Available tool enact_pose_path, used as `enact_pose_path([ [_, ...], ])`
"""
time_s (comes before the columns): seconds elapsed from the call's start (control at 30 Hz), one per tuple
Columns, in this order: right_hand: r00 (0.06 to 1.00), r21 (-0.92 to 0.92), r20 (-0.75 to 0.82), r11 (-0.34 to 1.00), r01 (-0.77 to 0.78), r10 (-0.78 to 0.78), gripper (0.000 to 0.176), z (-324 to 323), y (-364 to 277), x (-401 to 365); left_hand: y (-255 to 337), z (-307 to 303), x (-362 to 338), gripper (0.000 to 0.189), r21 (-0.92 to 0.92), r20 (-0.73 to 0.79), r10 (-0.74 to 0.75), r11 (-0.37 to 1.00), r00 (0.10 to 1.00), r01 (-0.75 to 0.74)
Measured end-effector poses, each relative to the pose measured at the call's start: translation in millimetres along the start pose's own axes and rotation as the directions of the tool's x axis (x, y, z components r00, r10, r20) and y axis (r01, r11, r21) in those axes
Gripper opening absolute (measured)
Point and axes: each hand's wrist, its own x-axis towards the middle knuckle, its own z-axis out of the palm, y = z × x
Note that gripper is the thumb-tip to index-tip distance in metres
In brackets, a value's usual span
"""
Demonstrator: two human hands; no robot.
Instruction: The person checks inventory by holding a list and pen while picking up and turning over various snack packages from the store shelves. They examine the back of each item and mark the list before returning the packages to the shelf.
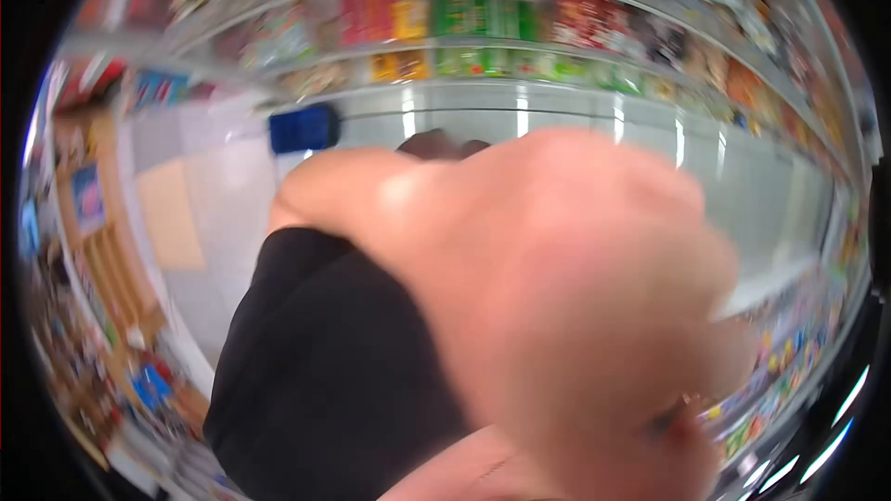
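Observation:
A bare forearm comes out from the black clothing at the left and runs to the right across the middle. It ends in what looks like my left hand (613, 195), very close to the camera and smeared by motion; its fingers cannot be made out. Below it, more blurred skin fills the lower right. Another stretch of bare skin shows at the bottom edge, but my right hand cannot be told apart there. A small dark and reddish spot (668, 422) shows at the lower right, too blurred to name. Black clothing (325, 362) covers the lower left.
Store shelves (483, 42) with colourful packets run across the top and curve down the right side. A dark blue object (303, 129) rests on the pale, shiny floor (209, 134). Wooden display shelving (116, 274) with goods stands at the left.

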Motion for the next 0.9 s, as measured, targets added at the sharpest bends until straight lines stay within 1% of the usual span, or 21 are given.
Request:
enact_pose_path([
  [0.03,0.997,0.147,0.066,0.989,0.016,-0.026,0.040,-6.8,4.8,3.2,13.9,-3.8,0.5,0.028,0.055,0.096,-0.054,0.997,0.994,0.049],
  [0.07,0.995,0.085,-0.021,0.991,0.103,-0.102,0.042,-1.0,-22.5,-32.4,19.3,-7.2,-9.2,0.030,0.102,0.139,-0.074,0.993,0.988,0.060],
  [0.1,0.991,0.059,-0.077,0.992,0.116,-0.111,0.043,-14.4,-13.5,-24.2,25.1,-10.2,-18.0,0.031,0.149,0.182,-0.094,0.987,0.979,0.067],
  [0.13,0.986,0.030,-0.124,0.992,0.120,-0.115,0.045,-18.0,-27.8,-43.3,25.3,-13.9,-22.3,0.030,0.095,0.158,-0.067,0.994,0.985,0.053],
  [0.23,0.985,0.203,-0.164,0.975,0.092,-0.059,0.044,-33.5,-17.9,-62.6,20.7,-19.1,-26.0,0.027,-0.014,0.107,-0.038,0.999,0.994,0.040],
  [0.27,0.978,0.164,-0.207,0.984,0.066,-0.031,0.045,-39.4,-12.4,-60.3,15.2,-15.1,-21.6,0.025,-0.052,0.133,-0.003,0.999,0.991,0.010],
  [0.37,0.934,0.036,-0.356,0.999,0.036,-0.021,0.049,-65.5,10.2,-51.7,4.7,13.7,0.9,0.019,-0.172,0.233,0.162,0.977,0.959,-0.124],
  [0.4,0.942,0.141,-0.334,0.990,0.022,0.027,0.050,-67.5,-5.5,-75.7,0.8,28.6,10.7,0.018,-0.222,0.276,0.232,0.960,0.933,-0.173],
  [0.5,0.968,0.423,-0.214,0.905,-0.029,0.131,0.049,-100.2,31.2,-58.7,-16.5,85.7,46.2,0.012,-0.391,0.405,0.436,0.877,0.804,-0.278],
  [0.53,0.961,0.411,-0.243,0.911,-0.018,0.129,0.047,-109.7,51.1,-41.8,-24.8,108.2,54.5,0.010,-0.451,0.448,0.486,0.848,0.751,-0.280],
  [0.57,0.954,0.398,-0.273,0.917,-0.008,0.126,0.045,-119.0,69.8,-26.3,-35.8,131.9,58.8,0.008,-0.500,0.509,0.509,0.831,0.694,-0.243],
  [0.6,0.950,0.385,-0.285,0.923,-0.010,0.130,0.045,-123.0,75.5,-13.0,-51.4,158.0,58.2,0.006,-0.528,0.584,0.491,0.835,0.646,-0.157],
  [0.63,0.943,0.355,-0.298,0.934,-0.037,0.151,0.044,-130.7,68.7,-3.8,-70.6,187.2,51.0,0.005,-0.519,0.671,0.430,0.854,0.603,-0.031],
  [0.67,0.935,0.327,-0.307,0.943,-0.070,0.176,0.044,-136.8,61.0,7.3,-101.8,218.4,33.8,0.014,-0.440,0.775,0.247,0.871,0.581,0.217],
  [0.7,0.925,0.297,-0.315,0.948,-0.115,0.211,0.043,-141.4,33.6,11.7,-138.7,242.7,27.3,0.022,-0.232,0.831,-0.003,0.907,0.556,0.351],
  [0.73,0.914,0.255,-0.322,0.952,-0.167,0.247,0.043,-151.8,17.4,19.4,-183.1,267.3,23.6,0.023,0.036,0.828,-0.308,0.863,0.468,0.505],
  [0.77,0.905,0.203,-0.328,0.956,-0.213,0.271,0.042,-161.6,2.9,28.9,-254.6,292.8,-6.4,0.026,0.013,0.659,-0.494,0.762,0.568,0.648],
  [0.8,0.903,0.178,-0.332,0.958,-0.225,0.274,0.042,-165.9,-17.8,37.8,-304.2,295.4,-13.4,0.031,0.045,0.444,-0.645,0.710,0.623,0.703],
  [0.83,0.909,0.152,-0.332,0.965,-0.214,0.253,0.041,-171.2,-33.6,48.7,-389.2,304.0,-43.1,0.033,-0.009,0.095,-0.648,0.759,0.756,0.651],
  [0.87,0.931,0.187,-0.319,0.975,-0.122,0.178,0.040,-177.1,-34.3,70.7,-443.1,288.5,-42.7,0.039,0.143,-0.026,-0.709,0.695,0.705,0.705],
  [0.9,0.947,0.226,-0.305,0.974,-0.031,0.101,0.039,-184.5,-30.1,96.8,-444.4,276.7,-25.6,0.046,0.489,-0.292,-0.660,0.519,0.692,0.701],
])
